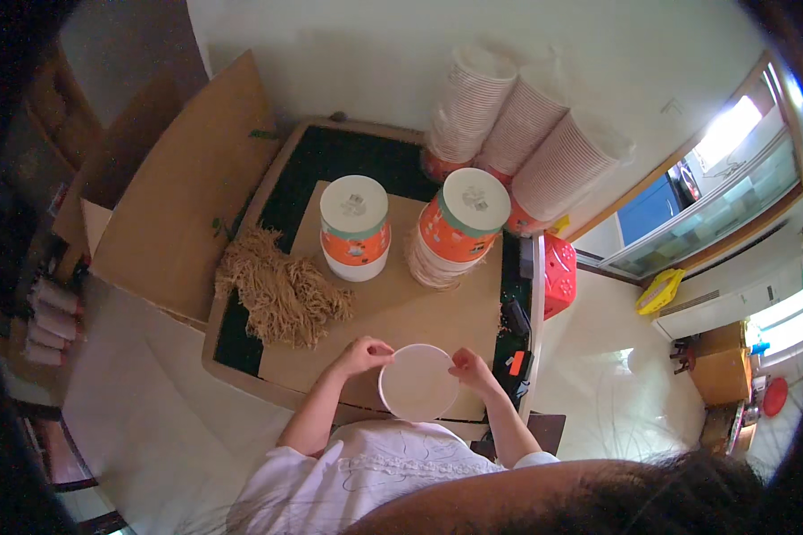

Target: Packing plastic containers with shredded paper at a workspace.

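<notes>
In front of my body is a round white paper bucket (418,383), its pale inside facing up. My left hand (364,356) pinches its rim on the left, and the fingers of my right hand (473,369) are closed on the rim at the right. Beyond my hands stand two upside-down buckets with orange and green bands: a left bucket (356,248) and a right bucket (461,234). Pale cords loop around the lower part of the right one. A tangled bundle of brown twine (277,290) lies to the left, nearest my left hand.
A cardboard sheet (401,312) covers much of the dark green tabletop (330,152). Tall stacks of nested buckets (558,169) stand against the wall. A big open carton (183,196) is at the left. Black items (516,316) lie along the right edge, near a red stool (558,276).
</notes>
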Action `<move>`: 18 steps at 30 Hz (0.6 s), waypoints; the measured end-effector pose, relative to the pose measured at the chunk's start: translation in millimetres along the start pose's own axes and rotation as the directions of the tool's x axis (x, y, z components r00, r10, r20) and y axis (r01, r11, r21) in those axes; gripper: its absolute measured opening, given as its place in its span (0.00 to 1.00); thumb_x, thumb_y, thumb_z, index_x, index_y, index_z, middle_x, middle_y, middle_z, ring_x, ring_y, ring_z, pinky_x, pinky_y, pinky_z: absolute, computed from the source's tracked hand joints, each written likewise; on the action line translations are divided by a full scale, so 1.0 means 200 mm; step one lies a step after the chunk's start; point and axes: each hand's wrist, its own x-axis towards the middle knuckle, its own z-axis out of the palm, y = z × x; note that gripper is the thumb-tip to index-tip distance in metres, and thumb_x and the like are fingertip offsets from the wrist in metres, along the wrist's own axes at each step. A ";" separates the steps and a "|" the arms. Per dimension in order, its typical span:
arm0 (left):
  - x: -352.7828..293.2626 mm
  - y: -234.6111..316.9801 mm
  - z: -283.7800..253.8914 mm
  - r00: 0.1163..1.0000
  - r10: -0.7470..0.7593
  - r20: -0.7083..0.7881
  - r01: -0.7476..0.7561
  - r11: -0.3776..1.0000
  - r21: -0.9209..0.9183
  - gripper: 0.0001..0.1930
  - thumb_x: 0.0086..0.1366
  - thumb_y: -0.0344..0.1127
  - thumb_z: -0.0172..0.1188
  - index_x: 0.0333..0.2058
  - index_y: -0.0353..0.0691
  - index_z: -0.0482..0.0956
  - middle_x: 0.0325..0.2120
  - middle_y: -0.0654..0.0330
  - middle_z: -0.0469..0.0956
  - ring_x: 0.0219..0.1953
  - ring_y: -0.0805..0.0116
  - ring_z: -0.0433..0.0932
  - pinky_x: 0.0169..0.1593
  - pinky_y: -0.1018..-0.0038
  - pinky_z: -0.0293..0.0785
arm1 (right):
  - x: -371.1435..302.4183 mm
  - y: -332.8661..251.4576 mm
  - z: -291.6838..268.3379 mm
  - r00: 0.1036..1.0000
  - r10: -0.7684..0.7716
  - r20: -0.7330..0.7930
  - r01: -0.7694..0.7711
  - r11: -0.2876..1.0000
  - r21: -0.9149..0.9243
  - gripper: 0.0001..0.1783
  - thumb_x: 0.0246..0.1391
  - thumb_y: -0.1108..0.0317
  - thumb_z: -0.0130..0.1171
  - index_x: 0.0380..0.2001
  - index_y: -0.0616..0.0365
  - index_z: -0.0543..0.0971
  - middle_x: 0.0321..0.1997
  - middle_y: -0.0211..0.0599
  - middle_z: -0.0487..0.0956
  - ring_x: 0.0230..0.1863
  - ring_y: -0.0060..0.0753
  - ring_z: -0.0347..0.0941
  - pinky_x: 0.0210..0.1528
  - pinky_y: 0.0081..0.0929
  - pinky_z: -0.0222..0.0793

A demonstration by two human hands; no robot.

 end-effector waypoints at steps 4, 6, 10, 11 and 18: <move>-0.04 0.03 0.11 0.997 0.011 -0.071 0.030 0.831 0.556 0.14 0.48 0.41 0.58 0.35 0.50 0.77 0.23 0.56 0.71 0.27 0.63 0.73 0.33 0.70 0.69 | -0.02 -0.04 0.00 0.998 0.040 0.050 -0.046 0.992 0.115 0.07 0.42 0.72 0.56 0.26 0.59 0.69 0.22 0.26 0.68 0.24 0.19 0.64 0.25 0.18 0.62; -0.05 0.08 0.17 0.970 0.181 -0.163 -0.049 0.800 0.598 0.13 0.48 0.37 0.56 0.35 0.48 0.76 0.25 0.55 0.70 0.28 0.59 0.72 0.32 0.66 0.69 | -0.04 -0.08 -0.03 0.991 0.077 0.113 -0.091 0.987 0.133 0.08 0.43 0.70 0.56 0.27 0.59 0.70 0.23 0.26 0.68 0.25 0.18 0.64 0.27 0.17 0.62; -0.08 0.37 0.20 0.887 0.459 -0.037 -0.340 0.707 0.621 0.16 0.44 0.29 0.56 0.34 0.51 0.77 0.21 0.60 0.66 0.25 0.64 0.70 0.28 0.70 0.69 | -0.01 -0.15 -0.11 0.989 -0.146 -0.024 0.145 0.988 -0.051 0.11 0.46 0.65 0.56 0.31 0.59 0.71 0.27 0.24 0.71 0.29 0.17 0.65 0.33 0.17 0.61; -0.10 0.43 0.19 0.887 0.459 -0.050 -0.330 0.707 0.626 0.16 0.44 0.29 0.56 0.34 0.51 0.77 0.21 0.60 0.66 0.25 0.64 0.70 0.28 0.70 0.69 | -0.03 -0.27 -0.11 0.989 -0.145 0.014 0.146 0.989 -0.033 0.11 0.46 0.65 0.56 0.33 0.59 0.71 0.30 0.25 0.72 0.33 0.19 0.66 0.36 0.17 0.62; -0.14 0.61 0.26 0.712 0.701 0.031 -0.557 0.538 0.633 0.19 0.41 0.28 0.58 0.36 0.48 0.76 0.19 0.62 0.63 0.24 0.67 0.68 0.26 0.72 0.68 | 0.07 -0.32 -0.29 0.985 -0.113 0.127 0.127 0.985 -0.112 0.15 0.49 0.67 0.52 0.40 0.63 0.70 0.34 0.30 0.73 0.37 0.22 0.67 0.42 0.18 0.61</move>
